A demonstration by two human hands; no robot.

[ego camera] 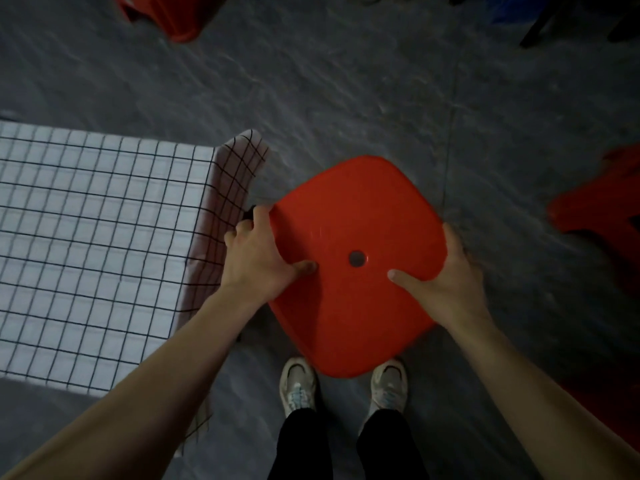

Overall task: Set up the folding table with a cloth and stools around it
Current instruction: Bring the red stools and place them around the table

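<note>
Your left hand point(258, 258) grips the left edge of the red stool point(353, 268), thumb on top of the seat and fingers curled over the side. Your right hand point(446, 282) grips the right edge the same way. The stool is just beside the table's corner, above your shoes point(298, 384). The checked cloth point(100, 237) covers the table and hangs off its end. Another stool point(602, 216) stands at the right, and what may be one more point(166, 15), blurry, is far off at the top.
</note>
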